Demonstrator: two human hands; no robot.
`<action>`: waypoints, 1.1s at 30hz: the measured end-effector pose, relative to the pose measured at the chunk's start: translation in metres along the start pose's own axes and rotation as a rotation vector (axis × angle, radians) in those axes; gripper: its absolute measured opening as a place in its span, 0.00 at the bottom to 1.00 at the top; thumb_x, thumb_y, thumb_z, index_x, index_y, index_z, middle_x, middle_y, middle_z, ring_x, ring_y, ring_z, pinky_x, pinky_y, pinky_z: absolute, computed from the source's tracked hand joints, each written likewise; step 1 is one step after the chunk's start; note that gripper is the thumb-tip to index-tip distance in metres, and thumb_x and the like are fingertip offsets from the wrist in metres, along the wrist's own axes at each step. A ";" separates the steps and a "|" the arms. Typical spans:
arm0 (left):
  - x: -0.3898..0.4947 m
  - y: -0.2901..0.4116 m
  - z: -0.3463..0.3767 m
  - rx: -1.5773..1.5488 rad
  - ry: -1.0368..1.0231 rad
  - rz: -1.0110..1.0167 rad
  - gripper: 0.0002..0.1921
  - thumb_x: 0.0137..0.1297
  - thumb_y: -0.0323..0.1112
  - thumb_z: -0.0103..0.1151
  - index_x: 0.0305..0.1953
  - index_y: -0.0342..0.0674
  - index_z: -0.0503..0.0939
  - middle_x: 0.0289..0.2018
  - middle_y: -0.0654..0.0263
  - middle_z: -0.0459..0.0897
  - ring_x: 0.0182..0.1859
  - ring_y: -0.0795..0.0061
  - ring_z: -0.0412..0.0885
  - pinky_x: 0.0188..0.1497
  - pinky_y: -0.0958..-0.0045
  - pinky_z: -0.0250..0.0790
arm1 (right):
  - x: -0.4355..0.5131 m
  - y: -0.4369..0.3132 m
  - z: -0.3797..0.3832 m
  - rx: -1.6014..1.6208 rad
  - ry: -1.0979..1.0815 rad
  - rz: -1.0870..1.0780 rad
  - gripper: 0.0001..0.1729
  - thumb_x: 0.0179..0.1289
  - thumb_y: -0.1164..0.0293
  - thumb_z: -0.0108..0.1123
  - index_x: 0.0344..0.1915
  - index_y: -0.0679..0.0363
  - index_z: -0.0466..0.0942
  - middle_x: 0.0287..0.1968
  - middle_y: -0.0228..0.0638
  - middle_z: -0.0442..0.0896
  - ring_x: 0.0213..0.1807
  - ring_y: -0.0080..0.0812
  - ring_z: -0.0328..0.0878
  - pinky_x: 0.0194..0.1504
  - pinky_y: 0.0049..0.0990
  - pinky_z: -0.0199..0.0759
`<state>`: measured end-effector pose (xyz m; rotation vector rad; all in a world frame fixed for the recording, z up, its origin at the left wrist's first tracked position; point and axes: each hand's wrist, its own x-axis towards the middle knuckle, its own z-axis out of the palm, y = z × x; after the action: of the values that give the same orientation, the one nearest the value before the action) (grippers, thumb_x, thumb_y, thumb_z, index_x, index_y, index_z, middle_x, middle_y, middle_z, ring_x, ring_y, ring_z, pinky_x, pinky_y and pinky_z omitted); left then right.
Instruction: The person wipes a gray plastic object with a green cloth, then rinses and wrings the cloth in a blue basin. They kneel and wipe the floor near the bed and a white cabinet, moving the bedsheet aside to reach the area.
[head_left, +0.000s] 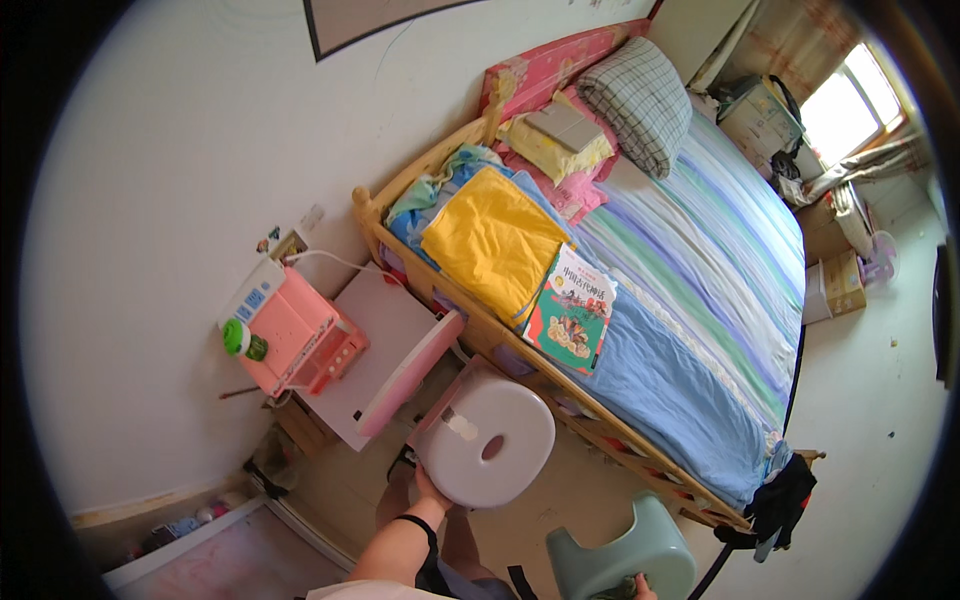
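Observation:
My left hand (431, 489) grips the near rim of a pale pinkish plastic stool (517, 442), which has an oval hole in its seat and worn tape on top. At the bottom right my right hand (642, 588) is at a grey-green plastic stool (660, 544), its fingers at the opening in the seat; most of this hand is hidden. That stool is tilted, with its legs towards the bed. Something dark green shows beside the fingers. Both stools are beside the wooden bed's side rail (637, 450).
A book (574, 315) and yellow cloth (495, 240) lie on the bed. To the left stands a small pink table (390, 307) with a pink plastic organizer (289, 322) and green-lidded jar (238, 339). Black cloth (784, 499) hangs at the bed's corner. A white-framed bin or cabinet (225, 555) is at lower left.

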<state>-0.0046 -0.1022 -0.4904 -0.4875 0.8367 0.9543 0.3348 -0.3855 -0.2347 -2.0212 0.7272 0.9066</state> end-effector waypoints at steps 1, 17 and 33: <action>0.009 -0.003 -0.003 -0.007 -0.015 -0.007 0.36 0.71 0.66 0.23 0.70 0.53 0.63 0.68 0.65 0.67 0.69 0.52 0.64 0.69 0.47 0.60 | -0.006 -0.001 0.004 -0.001 -0.017 -0.006 0.18 0.67 0.58 0.63 0.48 0.60 0.78 0.37 0.35 0.83 0.37 0.38 0.81 0.38 0.43 0.80; 0.049 0.005 -0.015 0.091 0.077 0.039 0.40 0.69 0.71 0.34 0.71 0.49 0.62 0.68 0.60 0.67 0.70 0.57 0.64 0.70 0.53 0.58 | -0.135 -0.029 0.092 -0.178 -0.211 0.042 0.21 0.69 0.60 0.61 0.57 0.57 0.73 0.40 0.37 0.82 0.38 0.37 0.82 0.39 0.38 0.80; -0.095 0.144 0.032 1.217 0.142 0.062 0.33 0.73 0.56 0.51 0.73 0.54 0.59 0.69 0.59 0.64 0.69 0.63 0.63 0.67 0.63 0.58 | -0.163 -0.028 0.311 -0.185 -0.661 -0.079 0.27 0.69 0.60 0.61 0.56 0.70 0.69 0.50 0.43 0.80 0.48 0.38 0.81 0.47 0.39 0.79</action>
<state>-0.1448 -0.0556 -0.3967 0.5329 1.3818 0.3256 0.1541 -0.0835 -0.2284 -1.7176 0.1985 1.5273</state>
